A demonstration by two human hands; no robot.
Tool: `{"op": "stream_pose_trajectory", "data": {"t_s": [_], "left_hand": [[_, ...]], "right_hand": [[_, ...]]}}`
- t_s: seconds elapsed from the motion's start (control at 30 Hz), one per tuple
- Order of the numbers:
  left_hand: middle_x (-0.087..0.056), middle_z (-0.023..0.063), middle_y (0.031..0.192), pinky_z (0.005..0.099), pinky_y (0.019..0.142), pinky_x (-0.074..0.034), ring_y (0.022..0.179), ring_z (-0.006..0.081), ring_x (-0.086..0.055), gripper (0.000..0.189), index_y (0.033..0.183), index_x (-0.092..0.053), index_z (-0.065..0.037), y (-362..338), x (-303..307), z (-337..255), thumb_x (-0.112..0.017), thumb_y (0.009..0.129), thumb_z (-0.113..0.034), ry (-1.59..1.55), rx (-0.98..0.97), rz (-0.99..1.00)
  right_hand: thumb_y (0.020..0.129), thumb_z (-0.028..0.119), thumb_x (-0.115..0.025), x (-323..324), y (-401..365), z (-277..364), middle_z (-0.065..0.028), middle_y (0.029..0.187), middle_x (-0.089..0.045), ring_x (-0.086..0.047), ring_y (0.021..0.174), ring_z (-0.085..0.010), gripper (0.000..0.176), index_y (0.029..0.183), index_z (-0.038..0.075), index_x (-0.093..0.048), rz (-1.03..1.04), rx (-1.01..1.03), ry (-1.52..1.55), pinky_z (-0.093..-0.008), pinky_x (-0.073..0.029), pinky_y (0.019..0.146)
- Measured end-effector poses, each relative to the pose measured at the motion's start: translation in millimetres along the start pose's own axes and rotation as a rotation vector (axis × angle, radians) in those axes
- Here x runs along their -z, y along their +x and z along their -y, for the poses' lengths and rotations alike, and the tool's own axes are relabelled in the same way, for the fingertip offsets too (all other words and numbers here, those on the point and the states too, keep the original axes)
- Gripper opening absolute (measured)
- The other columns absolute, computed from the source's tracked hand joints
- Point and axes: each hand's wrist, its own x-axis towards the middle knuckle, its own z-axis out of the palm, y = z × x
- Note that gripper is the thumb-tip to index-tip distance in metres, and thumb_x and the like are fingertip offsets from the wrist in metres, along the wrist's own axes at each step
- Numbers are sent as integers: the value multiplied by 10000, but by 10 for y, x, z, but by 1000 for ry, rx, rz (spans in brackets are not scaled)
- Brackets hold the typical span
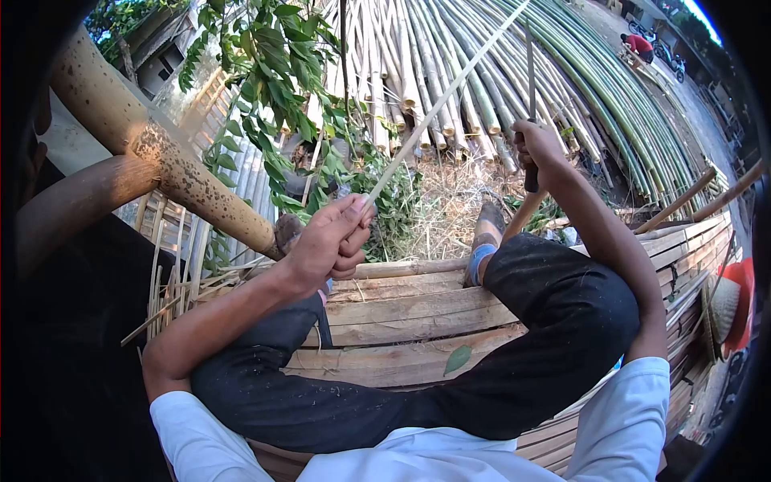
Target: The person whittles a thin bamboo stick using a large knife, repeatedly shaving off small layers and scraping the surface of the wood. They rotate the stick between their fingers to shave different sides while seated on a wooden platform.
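Observation:
My left hand (328,243) is closed around the lower end of a long pale bamboo strip (451,93). The strip slants up and away to the right, its far part crossing over the bamboo pile in this view. Out to the right, my right hand (540,151) grips the dark handle of a knife (531,74). Its long narrow blade points upward, and the tip comes near the strip in this view. Both hands are in front of my bent knees as I sit on a bench of wooden slats (385,331).
Many bamboo poles (474,76) lie stacked ahead. Leafy branches (269,72) hang at left beside a thick bamboo post (205,197). A green leaf (458,359) rests on the bench. At right are a woven hat (722,309) and, farther off, a person in red (642,46) near motorbikes.

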Motion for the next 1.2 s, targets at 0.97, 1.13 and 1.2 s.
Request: {"op": "stream_pose_trajectory", "data": {"t_s": [0.97, 1.13, 1.2], "left_hand": [[-263, -45, 570, 217, 381, -169, 436, 40, -196, 342, 772, -349, -126, 65, -5, 125, -327, 1005, -375, 244, -180, -145], [-271, -47, 565, 213, 382, -162, 435, 40, -197, 344, 765, -349, -136, 61, -38, 101, -319, 1007, -378, 226, -180, -173], [-281, -53, 563, 218, 391, -182, 446, 40, -217, 332, 779, -376, -129, 53, -30, 84, -317, 1010, -360, 213, -162, -161]], "right_hand": [[639, 147, -666, -904, -880, 295, -100, 527, -573, -598, 491, -289, 94, 697, 83, -628, 429, 1104, -1171, -401, -475, 503], [640, 145, -653, -874, -796, 293, -114, 544, -583, -608, 515, -300, 76, 680, 83, -636, 381, 1102, -1177, -410, -476, 515], [641, 144, -651, -838, -739, 255, -117, 547, -584, -606, 516, -303, 77, 686, 83, -640, 351, 1098, -1172, -411, -476, 520]]}}
